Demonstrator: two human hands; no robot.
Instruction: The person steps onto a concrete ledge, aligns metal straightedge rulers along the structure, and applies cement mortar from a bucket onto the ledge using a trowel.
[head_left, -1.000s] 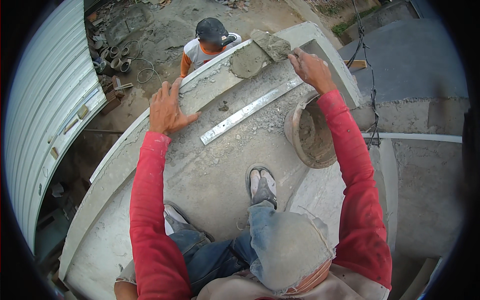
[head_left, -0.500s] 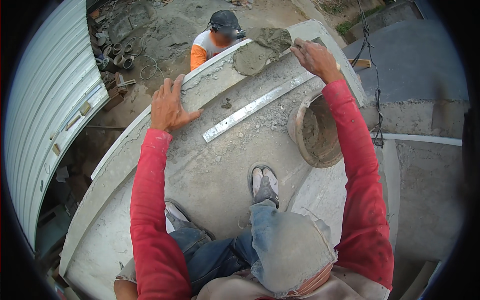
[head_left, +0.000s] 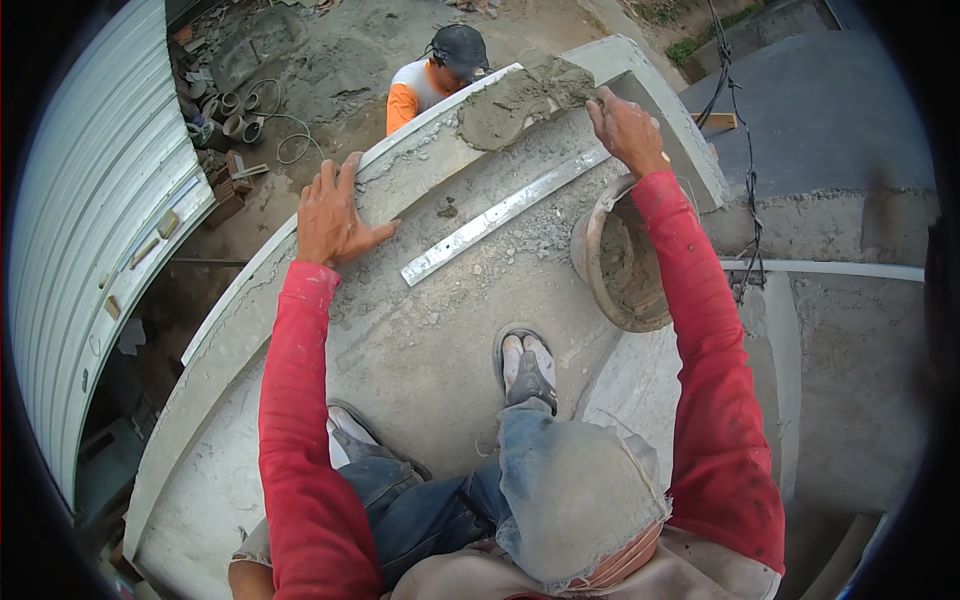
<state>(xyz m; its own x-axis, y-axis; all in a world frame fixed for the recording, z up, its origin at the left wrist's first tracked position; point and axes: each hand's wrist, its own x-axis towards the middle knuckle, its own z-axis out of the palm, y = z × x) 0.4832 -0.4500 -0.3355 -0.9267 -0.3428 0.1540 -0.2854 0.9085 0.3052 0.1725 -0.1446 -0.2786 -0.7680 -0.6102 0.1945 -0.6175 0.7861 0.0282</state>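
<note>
My left hand (head_left: 338, 220) rests with spread fingers on the rim of the concrete ledge (head_left: 410, 160). My right hand (head_left: 625, 130), at the ledge's upper right, is closed on what looks like a trowel; its pale handle end shows by the wrist and its blade is hidden in mortar. Grey wet mortar (head_left: 505, 110) lies along the ledge top beside that hand. A long metal straightedge (head_left: 460, 240) lies inside the ledge on gritty debris. A mortar-caked bucket (head_left: 630, 285) stands below my right hand, partly behind my sleeve.
A person in cap and orange sleeves (head_left: 408, 105) is below, beyond the ledge. Corrugated metal sheeting (head_left: 90, 230) curves along the left, near piled pipes (head_left: 234, 127). Dangling black cables (head_left: 750, 190) and a lower grey slab (head_left: 820, 130) are at the right. My sandalled feet are on the concrete.
My right hand rose, then came slightly down, and the mortar by it is now flatter along the ledge top. The person below has bent the head further down. My left hand barely moved.
</note>
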